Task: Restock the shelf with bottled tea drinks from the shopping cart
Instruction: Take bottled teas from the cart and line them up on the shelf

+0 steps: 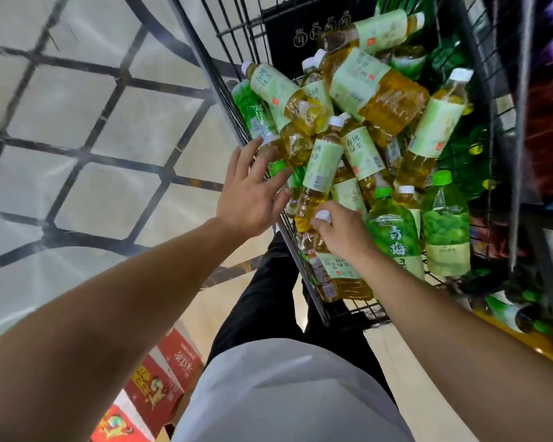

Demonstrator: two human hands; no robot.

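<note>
Reaching into the shopping cart [237, 122] at upper right of the frame, the right hand [342, 231] pinches the white cap of a tea bottle [336, 269] lying at the heap's near edge. Left hand [253, 193] hovers with fingers spread loose, grasping nothing, over the piled tea bottles [374, 90]. Red cartons [160, 381] sit lower left.

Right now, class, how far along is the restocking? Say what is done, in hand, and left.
Done: nothing visible; no shelf stocking shows. In hand: the right hand grips a white-capped tea bottle by its cap in the shopping cart; the left hand reaches in, fingers open. Left: the piled bottles in the cart.
</note>
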